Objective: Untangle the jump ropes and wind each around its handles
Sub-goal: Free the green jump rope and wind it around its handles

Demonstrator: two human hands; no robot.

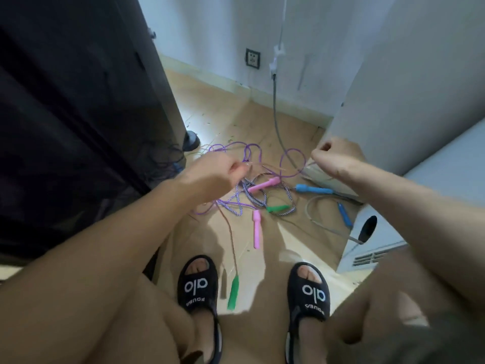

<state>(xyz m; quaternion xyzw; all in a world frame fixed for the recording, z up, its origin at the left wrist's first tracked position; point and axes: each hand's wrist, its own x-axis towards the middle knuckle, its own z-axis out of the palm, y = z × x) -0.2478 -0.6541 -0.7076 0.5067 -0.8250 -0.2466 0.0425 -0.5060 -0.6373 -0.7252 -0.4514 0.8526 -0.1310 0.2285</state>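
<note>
Several jump ropes lie tangled on the tan floor. A thin purple rope (290, 156) loops between my hands. My left hand (210, 177) pinches a thin strand above the knot. My right hand (333, 158) is fisted round a strand, pulled to the right. Two pink handles (263, 185) (257, 228) lie in the pile, beside a striped braided rope (249, 198) and a green handle (278, 208). A second green handle (233, 292) hangs on a brownish cord by my left foot. Two blue handles (313, 189) (344, 213) lie to the right.
A dark cabinet (78, 114) stands at the left, a white appliance (372, 232) with a vent at the right. A grey cable (275, 114) hangs down the back wall near a socket (252, 58). My feet in black slippers (198, 285) (309, 290) stand near the pile.
</note>
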